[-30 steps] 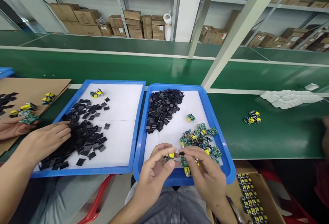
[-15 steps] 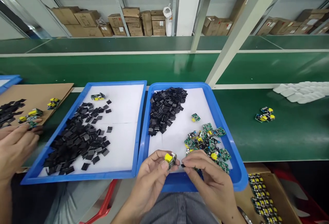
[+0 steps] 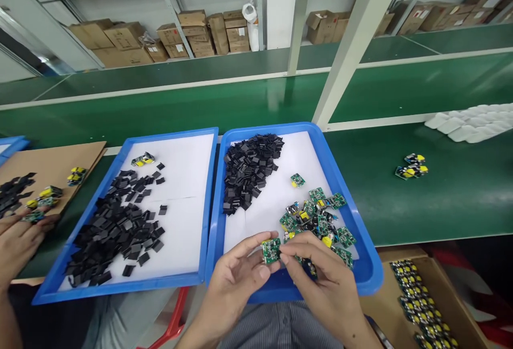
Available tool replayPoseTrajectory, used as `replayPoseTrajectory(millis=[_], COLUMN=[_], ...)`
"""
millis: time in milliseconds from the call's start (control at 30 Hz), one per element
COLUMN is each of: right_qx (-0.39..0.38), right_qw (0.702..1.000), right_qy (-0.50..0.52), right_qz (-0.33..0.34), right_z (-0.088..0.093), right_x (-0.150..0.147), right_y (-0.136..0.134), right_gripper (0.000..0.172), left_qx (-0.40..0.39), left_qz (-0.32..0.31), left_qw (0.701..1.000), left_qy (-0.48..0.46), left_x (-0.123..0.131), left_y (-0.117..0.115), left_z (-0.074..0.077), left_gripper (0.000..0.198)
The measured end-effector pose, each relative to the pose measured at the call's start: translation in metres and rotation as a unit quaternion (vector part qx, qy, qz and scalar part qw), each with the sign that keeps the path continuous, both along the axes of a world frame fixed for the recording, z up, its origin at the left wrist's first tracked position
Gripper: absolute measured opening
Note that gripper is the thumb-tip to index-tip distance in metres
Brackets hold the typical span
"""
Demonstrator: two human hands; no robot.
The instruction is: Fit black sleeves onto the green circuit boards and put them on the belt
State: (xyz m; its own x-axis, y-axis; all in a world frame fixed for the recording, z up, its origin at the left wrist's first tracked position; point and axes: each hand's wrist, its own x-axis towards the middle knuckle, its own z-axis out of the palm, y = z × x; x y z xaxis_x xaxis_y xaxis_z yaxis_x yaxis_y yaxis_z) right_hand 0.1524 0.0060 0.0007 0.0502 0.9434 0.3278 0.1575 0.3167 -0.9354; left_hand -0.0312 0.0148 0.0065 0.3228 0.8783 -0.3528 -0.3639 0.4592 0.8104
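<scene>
My left hand [image 3: 244,271] is closed on a small green circuit board [image 3: 271,251], its component-dotted face turned up and a bit of yellow showing at the left edge. My right hand [image 3: 324,271] is pinched at the board's right edge. Between its thumb and forefinger a small black piece is mostly hidden, only a dark bit showing. Beneath both hands is a blue tray [image 3: 214,231] lined with white. It holds a heap of flat black pieces [image 3: 250,170], a pile of circuit boards [image 3: 316,218] near my right hand, and one separate board [image 3: 297,180].
A second blue tray [image 3: 204,220] on the left holds more black pieces [image 3: 120,226]. Further left, a co-worker's hand [image 3: 20,242] handles boards over cardboard [image 3: 76,151]. Boards [image 3: 411,167] lie on the green bench, and a carton [image 3: 385,295] at lower right holds rows of boards. A post [image 3: 348,44] rises behind.
The board in my left hand has turned from its yellow component side to its green face. My right fingertips have moved left with the black piece to the board's edge. The view has tilted.
</scene>
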Motion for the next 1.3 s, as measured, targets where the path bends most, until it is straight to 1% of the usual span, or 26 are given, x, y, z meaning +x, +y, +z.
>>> replayPoseTrajectory(millis=[100,233,300,400,500,567,633,733,800,933,1000,1167,1300], right_qx=[-0.008,-0.005,0.003,0.009,0.014,0.021,0.028,0.028,0.018,-0.008,-0.011,0.021,0.061], right_qw=[1.0,0.999,0.998,0.998,0.998,0.997,0.997,0.996,0.996,0.996,0.996,0.993,0.984], right_qy=[0.011,0.027,0.025,0.015,0.007,0.005,-0.002,-0.021,-0.033,-0.051,-0.06,-0.083,-0.099], right_qz=[0.005,0.034,0.051,0.059,0.06,0.068,0.077,0.08,0.079,0.071,0.071,0.079,0.135], right_z=[0.002,0.003,0.002,0.0,-0.001,-0.001,0.0,0.003,0.004,0.005,0.004,0.0,-0.001], right_x=[0.003,0.004,0.002,0.0,-0.001,0.0,0.0,-0.001,-0.002,-0.004,-0.005,-0.003,0.002], right_y=[0.0,-0.002,-0.002,-0.002,-0.002,-0.004,-0.006,-0.009,-0.011,-0.013,-0.013,-0.008,-0.002], right_gripper=[0.022,0.024,0.025,0.025,0.027,0.03,0.03,0.028,0.026,0.021,0.02,0.021,0.024], left_qx=[0.037,0.068,0.061,0.051,0.061,0.063,0.063,0.078,0.095,0.142,0.164,0.182,0.196], left_qz=[-0.037,-0.024,-0.021,-0.013,-0.027,-0.043,-0.034,-0.002,0.006,0.021,0.018,0.009,0.009], left_qw=[0.999,0.997,0.998,0.999,0.998,0.997,0.997,0.996,0.994,0.988,0.984,0.981,0.978], left_qy=[0.012,0.022,0.018,0.002,-0.012,-0.013,0.004,0.044,0.052,0.057,0.063,0.072,0.074], left_x=[-0.005,-0.007,-0.005,-0.003,-0.006,-0.009,-0.011,-0.011,-0.01,-0.01,-0.012,-0.013,-0.01], left_y=[-0.001,-0.002,-0.003,-0.004,-0.006,-0.007,-0.008,-0.007,-0.007,-0.006,-0.005,-0.002,-0.002], left_z=[-0.002,-0.005,-0.005,-0.007,-0.009,-0.009,-0.009,-0.008,-0.009,-0.013,-0.014,-0.015,-0.015], left_gripper=[0.043,0.031,0.025,0.024,0.028,0.04,0.045,0.034,0.028,0.027,0.029,0.029,0.029])
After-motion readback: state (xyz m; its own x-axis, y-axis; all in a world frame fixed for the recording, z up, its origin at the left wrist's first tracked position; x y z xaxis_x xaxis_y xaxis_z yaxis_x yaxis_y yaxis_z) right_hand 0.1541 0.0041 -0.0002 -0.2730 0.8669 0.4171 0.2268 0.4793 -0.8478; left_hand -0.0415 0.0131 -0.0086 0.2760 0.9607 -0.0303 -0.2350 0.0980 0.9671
